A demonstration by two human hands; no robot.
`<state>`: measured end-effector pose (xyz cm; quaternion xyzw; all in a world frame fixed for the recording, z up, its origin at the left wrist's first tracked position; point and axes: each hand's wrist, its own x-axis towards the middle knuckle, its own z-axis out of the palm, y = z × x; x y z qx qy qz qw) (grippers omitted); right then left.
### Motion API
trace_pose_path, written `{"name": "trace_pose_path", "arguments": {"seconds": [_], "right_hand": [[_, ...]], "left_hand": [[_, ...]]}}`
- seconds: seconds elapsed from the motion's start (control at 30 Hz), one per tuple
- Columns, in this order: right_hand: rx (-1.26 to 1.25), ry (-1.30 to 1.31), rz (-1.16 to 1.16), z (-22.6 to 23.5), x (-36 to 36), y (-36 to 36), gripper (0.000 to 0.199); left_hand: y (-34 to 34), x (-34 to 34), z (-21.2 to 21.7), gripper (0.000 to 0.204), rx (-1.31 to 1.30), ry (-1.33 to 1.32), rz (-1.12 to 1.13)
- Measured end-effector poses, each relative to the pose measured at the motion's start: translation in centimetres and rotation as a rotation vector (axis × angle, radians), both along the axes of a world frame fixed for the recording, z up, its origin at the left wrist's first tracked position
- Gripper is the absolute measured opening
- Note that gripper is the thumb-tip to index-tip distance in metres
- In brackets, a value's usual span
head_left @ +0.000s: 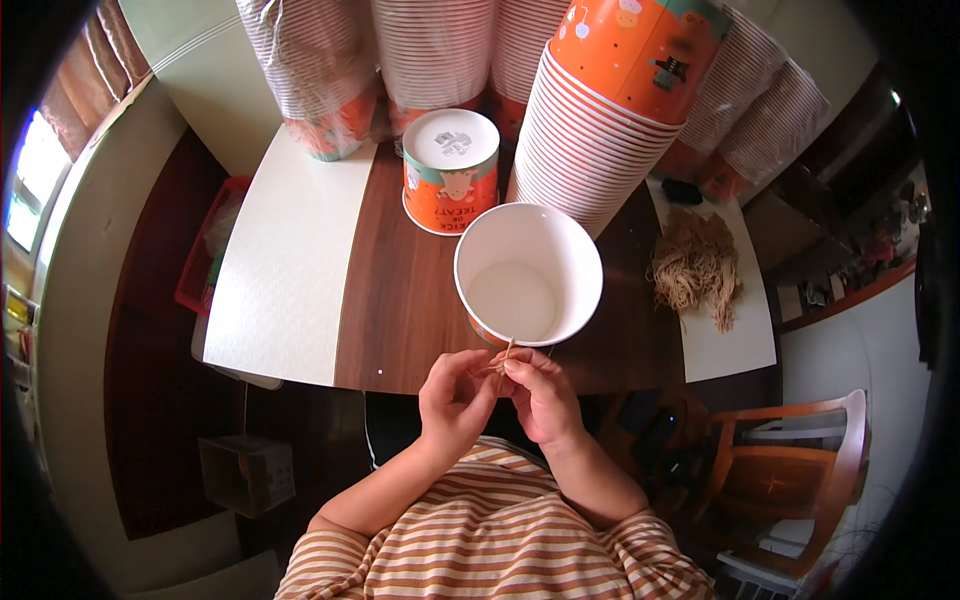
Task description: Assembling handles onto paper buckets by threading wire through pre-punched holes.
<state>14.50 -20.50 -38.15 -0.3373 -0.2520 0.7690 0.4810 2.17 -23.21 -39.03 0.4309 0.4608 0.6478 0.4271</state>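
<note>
Two bare hands meet at the near edge of a dark wooden table [400,300], seen from above. The left hand [455,395] and the right hand [540,395] are both pinched narrow, fingertips pressed together on a short length of thin tan string [506,355]. The string stands up between the fingertips and reaches the near rim of an open paper cup.

That open paper cup [528,275] is the landmark: white inside, orange outside, standing upright just beyond the hands, mouth up. Whether the string is fastened to its rim cannot be told.

Beyond the cup and to its left stands an upside-down cup [450,170], orange with a teal band and a white base facing up. Beyond the cup and to its right, nearly touching it, a tall leaning stack of orange cups [610,100] tilts toward the camera. Farther back, more cup stacks in clear plastic sleeves [430,50] line the far edge of the table.

To the right of the open cup, well apart, a loose bundle of tan strings [695,265] lies on a white mat [735,345]. To the cup's left, another white mat [285,270] covers the table's left part.

Nearer than the cup, below the hands, a striped shirt [500,545] fills the lower edge. A wooden chair [800,480] stands to the lower right.
</note>
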Motion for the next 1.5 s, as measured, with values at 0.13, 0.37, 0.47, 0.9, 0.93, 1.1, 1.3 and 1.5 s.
{"name": "trace_pose_path", "arguments": {"seconds": [0.13, 0.37, 0.47, 0.9, 0.93, 1.1, 1.3, 1.5], "right_hand": [[0.036, -0.076, -0.036, 0.3, -0.3, -0.2, 0.009], [0.100, -0.104, -0.017, -0.6, 0.1, -0.2, 0.011], [0.105, -0.126, -0.022, -0.3, 0.0, -0.2, 0.010], [0.105, -0.244, -0.086, 1.0, -0.4, -0.2, 0.014], [0.088, -0.236, -0.092, 1.4, -0.6, -0.2, 0.015], [0.048, -0.140, -0.052, 0.2, -0.9, 0.1, 0.014], [0.015, -0.128, -0.100, -0.6, -0.1, 0.3, 0.009], [0.337, -0.430, -0.194, -1.5, 0.6, 0.0, 0.014]], "left_hand": [[0.1, -1.0, 0.0, 0.030, 0.247, 0.448, 0.028], [0.4, -1.2, 0.0, 0.025, 0.258, 0.466, 0.016], [0.6, -1.3, -0.6, 0.024, 0.285, 0.510, 0.055], [0.3, -1.5, -0.9, 0.003, -0.045, 0.040, -0.075], [0.3, -1.5, -0.8, 0.002, -0.065, 0.008, -0.091], [0.4, -1.2, -0.8, 0.002, -0.075, -0.130, -0.123], [0.6, -1.9, -1.0, 0.004, -0.155, -0.177, -0.124], [0.8, -2.0, -0.9, 0.004, -0.203, -0.281, -0.164]]}}
